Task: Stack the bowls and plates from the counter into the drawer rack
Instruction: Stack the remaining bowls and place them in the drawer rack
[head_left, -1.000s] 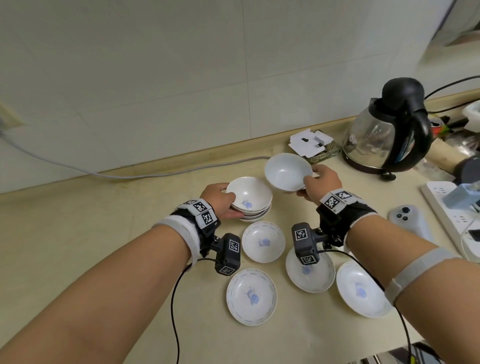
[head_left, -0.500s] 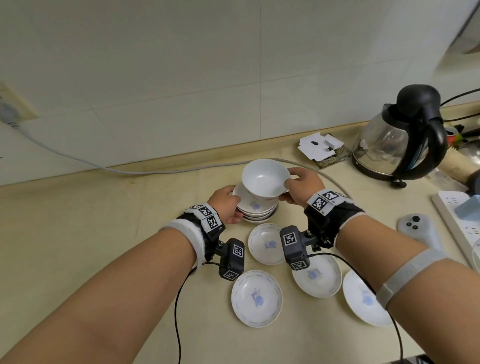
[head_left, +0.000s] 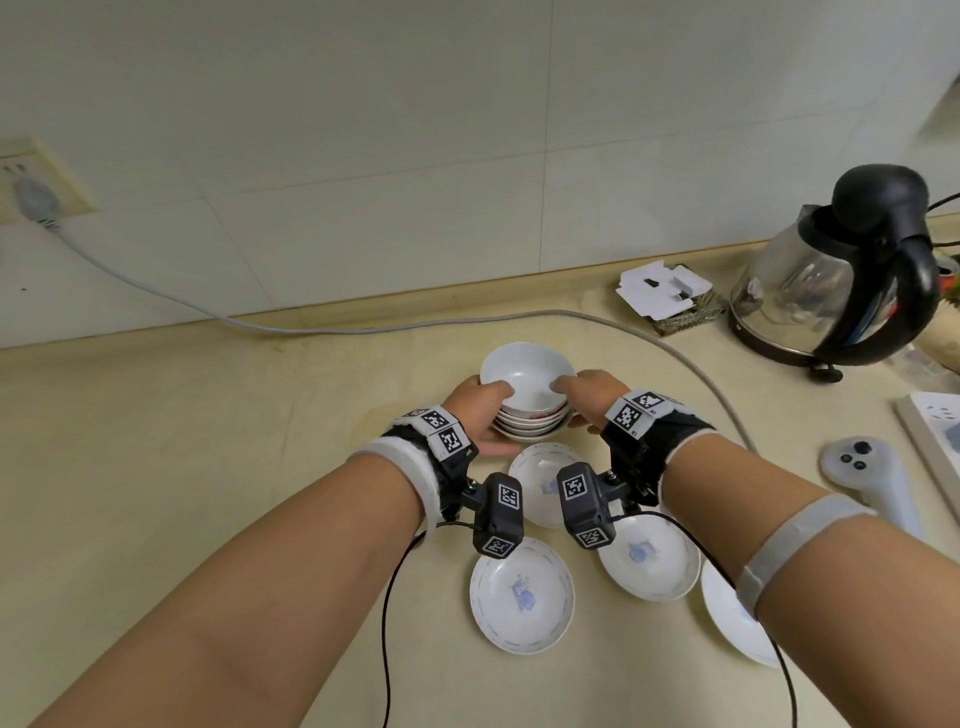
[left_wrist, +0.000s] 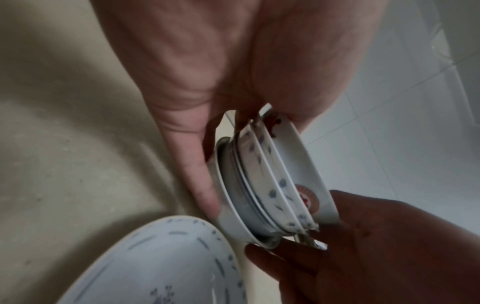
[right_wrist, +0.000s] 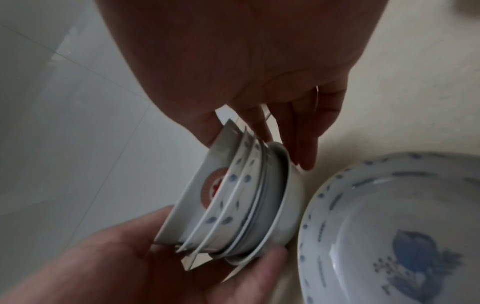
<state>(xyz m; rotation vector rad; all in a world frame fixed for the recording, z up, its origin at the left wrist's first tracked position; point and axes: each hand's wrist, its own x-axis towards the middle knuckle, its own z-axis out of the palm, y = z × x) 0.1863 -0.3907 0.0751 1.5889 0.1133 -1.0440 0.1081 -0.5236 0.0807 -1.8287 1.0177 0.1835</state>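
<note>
A wall of large pale glossy tiles (head_left: 363, 130) rises behind a beige, faintly speckled worktop (head_left: 156, 467), and a grey cable (head_left: 156, 296) runs from a wall socket (head_left: 31, 182) across the back edge. At the far right stands a glass kettle (head_left: 826, 291) with a black lid and handle, beside folded white card (head_left: 665, 291); a white controller (head_left: 862, 478) lies nearer.

Mid-worktop sits the stack of bowls (head_left: 527, 400): smooth white porcelain, round and shallow, nested rim in rim, some with blue dots, the top one with a red medallion on its side. The left hand (head_left: 480, 415) holds the stack's left side, thumb over the top rim and fingers (left_wrist: 197, 164) curled under the base. The right hand (head_left: 589, 397) grips the opposite side likewise, thumb on the rim.

In front lie four white plates with blue motifs and dashed rims, well apart from the stack except the nearest plate (head_left: 545, 483), just beside it; the others are one at front centre (head_left: 522, 597), one to its right (head_left: 649, 561), one partly under the right forearm (head_left: 727, 618).
</note>
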